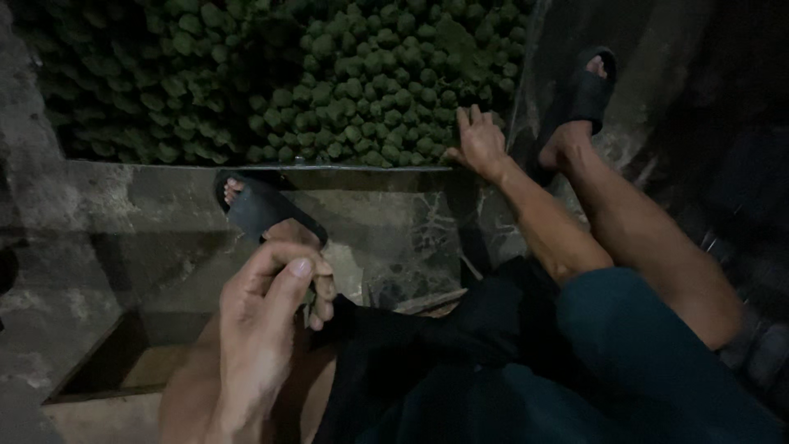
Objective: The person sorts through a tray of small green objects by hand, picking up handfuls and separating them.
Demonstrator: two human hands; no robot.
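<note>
Green, bumpy little fruits or nuts [362, 90] are heaped in a big pile that fills the far side of the stone floor [107, 214], right up to a thin metal edge strip [345, 168]. Pretty dim light, so I can't say exactly what kind they are.

Right hand [479, 141] is stretched out to the near right corner of the pile, fingers spread and resting on the top ones, nothing actually gripped as far as I can see. Left hand [275, 300] is close in over the knee, thumb and fingers pinched on a small greenish bit [309, 298] that's mostly hidden.

My guess is they're light, firm and roll easily, so scooping one off the heap's edge with curled fingers beats poking at the middle. Both feet are in black slide sandals [267, 210].
</note>
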